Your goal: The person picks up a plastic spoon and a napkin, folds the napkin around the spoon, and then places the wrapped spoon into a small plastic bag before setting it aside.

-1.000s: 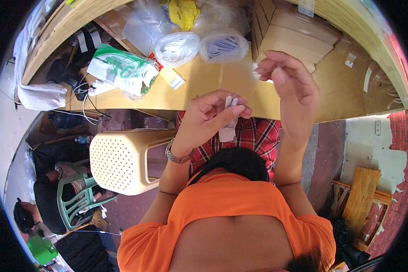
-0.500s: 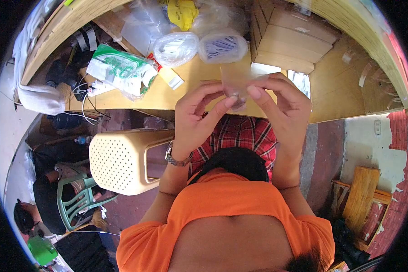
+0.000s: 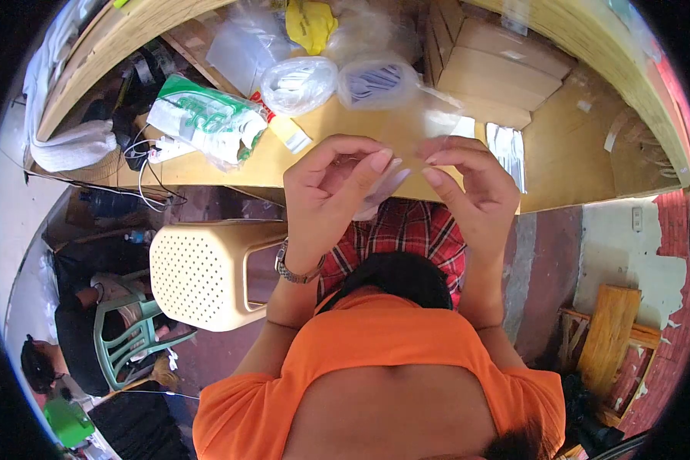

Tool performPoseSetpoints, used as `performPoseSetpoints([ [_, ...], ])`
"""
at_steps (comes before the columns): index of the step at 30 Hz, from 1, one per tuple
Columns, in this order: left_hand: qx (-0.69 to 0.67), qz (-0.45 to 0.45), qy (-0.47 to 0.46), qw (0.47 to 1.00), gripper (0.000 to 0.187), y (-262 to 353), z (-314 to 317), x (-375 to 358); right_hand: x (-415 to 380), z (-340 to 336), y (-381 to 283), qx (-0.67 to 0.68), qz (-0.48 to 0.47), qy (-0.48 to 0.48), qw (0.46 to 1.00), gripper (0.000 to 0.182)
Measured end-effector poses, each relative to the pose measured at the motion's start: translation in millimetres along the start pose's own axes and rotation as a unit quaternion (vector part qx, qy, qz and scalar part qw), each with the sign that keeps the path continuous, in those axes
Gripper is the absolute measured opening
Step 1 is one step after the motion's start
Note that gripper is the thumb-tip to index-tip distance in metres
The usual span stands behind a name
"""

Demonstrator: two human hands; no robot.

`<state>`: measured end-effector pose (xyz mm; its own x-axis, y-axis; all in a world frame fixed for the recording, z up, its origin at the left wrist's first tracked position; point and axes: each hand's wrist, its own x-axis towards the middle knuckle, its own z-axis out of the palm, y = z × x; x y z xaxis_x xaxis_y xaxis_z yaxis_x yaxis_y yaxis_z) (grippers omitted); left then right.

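Note:
My left hand (image 3: 331, 176) pinches a small clear plastic bag (image 3: 379, 192) between thumb and forefinger, in front of the table's near edge. The bag hangs below the fingertips, and something pale shows in or behind it; I cannot make out what. My right hand (image 3: 475, 180) is just to the right, its fingers curved and its thumb a little apart from the forefinger. A faint see-through blur lies by its fingertips, and nothing is plainly gripped there. Two clear bags of pale flat strips, a left bag (image 3: 299, 84) and a right bag (image 3: 377, 83), lie beyond the hands.
A green and white plastic pack (image 3: 203, 119) and a yellow and red box (image 3: 287, 132) lie at left. Wrapped strips (image 3: 506, 149) and cardboard boxes (image 3: 498, 77) are at right. A cream stool (image 3: 199, 272) stands below the table. Another person (image 3: 77, 337) is at far left.
The right fingertips have come away from the plastic that both hands held. The left hand now holds the small bag lower and further left. The right hand has shifted slightly down.

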<state>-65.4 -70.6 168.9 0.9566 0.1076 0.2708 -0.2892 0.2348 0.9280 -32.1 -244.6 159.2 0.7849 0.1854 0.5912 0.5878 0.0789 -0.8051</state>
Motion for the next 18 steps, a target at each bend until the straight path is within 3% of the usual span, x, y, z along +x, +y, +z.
performPoseSetpoints([
  [7, -0.006, 0.010, 0.012, 1.000, 0.015, 1, 5, -1, -2, 9, -7, -0.019, 0.022, 0.042, 0.999, 0.019],
  [13, 0.116, 0.084, 0.022, 0.989, 0.026, 3, 7, 1, 1, 10, -13, -0.156, -0.009, 0.052, 0.986, 0.019],
  [16, 0.233, 0.181, -0.019, 0.955, 0.026, -5, -3, 3, 3, 10, -16, -0.218, -0.046, 0.050, 0.974, 0.019],
  [18, 0.311, 0.198, -0.031, 0.929, 0.025, 3, -3, 3, 3, 9, -19, -0.232, -0.050, 0.046, 0.970, 0.020],
])
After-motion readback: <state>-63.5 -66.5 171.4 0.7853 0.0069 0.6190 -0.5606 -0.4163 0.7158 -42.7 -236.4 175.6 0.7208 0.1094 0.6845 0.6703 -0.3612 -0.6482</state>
